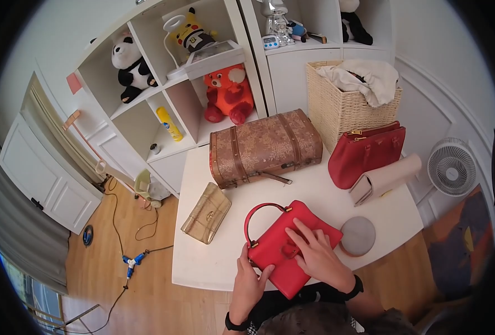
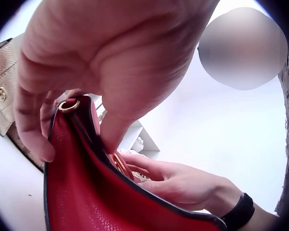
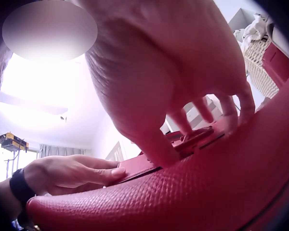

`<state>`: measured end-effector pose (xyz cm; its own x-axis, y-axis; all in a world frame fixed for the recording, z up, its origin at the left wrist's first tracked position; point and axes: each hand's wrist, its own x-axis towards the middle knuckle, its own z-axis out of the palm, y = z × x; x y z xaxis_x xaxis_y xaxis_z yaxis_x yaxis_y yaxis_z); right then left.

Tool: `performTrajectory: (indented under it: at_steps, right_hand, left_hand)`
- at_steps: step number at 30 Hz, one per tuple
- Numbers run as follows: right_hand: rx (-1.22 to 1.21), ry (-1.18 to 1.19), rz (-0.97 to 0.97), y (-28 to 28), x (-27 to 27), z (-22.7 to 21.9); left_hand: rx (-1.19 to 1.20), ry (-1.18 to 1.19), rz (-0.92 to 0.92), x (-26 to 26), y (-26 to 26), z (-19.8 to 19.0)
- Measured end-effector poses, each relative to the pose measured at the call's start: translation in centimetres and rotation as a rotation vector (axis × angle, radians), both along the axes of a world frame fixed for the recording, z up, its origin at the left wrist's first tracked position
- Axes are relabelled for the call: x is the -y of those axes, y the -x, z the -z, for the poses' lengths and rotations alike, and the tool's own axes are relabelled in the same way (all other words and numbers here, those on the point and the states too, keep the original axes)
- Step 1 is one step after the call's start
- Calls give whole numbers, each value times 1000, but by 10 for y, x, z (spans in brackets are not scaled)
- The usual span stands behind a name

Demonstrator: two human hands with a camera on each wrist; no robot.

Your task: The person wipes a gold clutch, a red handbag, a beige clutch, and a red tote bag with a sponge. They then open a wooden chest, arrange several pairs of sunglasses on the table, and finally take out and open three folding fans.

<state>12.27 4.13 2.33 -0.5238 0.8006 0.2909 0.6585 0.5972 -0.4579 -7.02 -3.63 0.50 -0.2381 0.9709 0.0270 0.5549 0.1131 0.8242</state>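
Note:
A red handbag (image 1: pixel 281 262) with a single top handle (image 1: pixel 257 211) lies tilted on the white table's front part. My left hand (image 1: pixel 249 287) grips its left side, thumb on the front and fingers behind; the left wrist view shows the bag's side edge and a gold ring (image 2: pixel 69 106) between them. On the flap rest the spread fingers of my right hand (image 1: pixel 320 254), around the red clasp (image 1: pixel 288 249). The right thumb presses the leather just beside that clasp. In the right wrist view, the fingertips (image 3: pixel 245 108) touch the bag's surface.
Left of the bag lies a gold clutch (image 1: pixel 207 213). A patterned brown trunk (image 1: pixel 267 145) stands behind it. Rightward are a dark red tote (image 1: pixel 365 153), a beige purse (image 1: pixel 386 180) and a round grey disc (image 1: pixel 358 235). A wicker basket (image 1: pixel 337 103) and shelves stand at the back.

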Motion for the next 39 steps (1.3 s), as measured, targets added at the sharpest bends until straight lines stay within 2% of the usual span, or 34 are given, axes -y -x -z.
performTrajectory:
  at_steps: [4, 8, 10, 11, 13, 14, 16, 18, 21, 27, 29, 32, 37, 39]
  right_hand:
    - [62, -46, -77, 3, -3, 20]
    - [12, 8, -49, 4, -5, 17]
    - [-82, 45, -44, 0, -2, 18]
    - [-80, 42, -38, -2, -1, 20]
    - [-166, 55, -64, -5, 1, 23]
    - [-165, 55, -63, -7, 2, 28]
    - [-274, -7, -158, -11, 6, 40]
    - [-276, -23, -166, -12, 8, 49]
    - [-303, -21, -165, -14, 13, 39]
    - [-343, -17, -205, -17, 10, 34]
    - [-313, -19, -218, -19, 9, 34]
    - [-283, -12, -277, -17, 6, 41]
    - [-278, 12, -373, -23, 3, 51]
    - [-327, 63, -403, -41, 2, 65]
  left_hand:
    - [-119, -62, 38, 2, -4, 1]
    - [-45, -7, 18, -1, -7, 1]
    - [-272, -212, -101, -2, -16, -1]
    - [-270, -214, -96, -2, -17, -6]
    - [-422, -310, 1, -4, -19, -17]
    - [-420, -311, 2, -4, -18, -16]
    - [-726, -295, 100, -6, -14, -9]
    - [-731, -280, 96, -9, -2, 6]
    - [-822, -310, 79, -13, -3, 2]
    - [-799, -285, 63, -17, -2, -4]
    - [-596, -73, -28, -12, -5, -6]
    - [-499, -9, 11, -1, 1, 4]
    - [-480, -36, 1, 6, 9, 16]
    - [-24, -81, -118, 8, 25, 13]
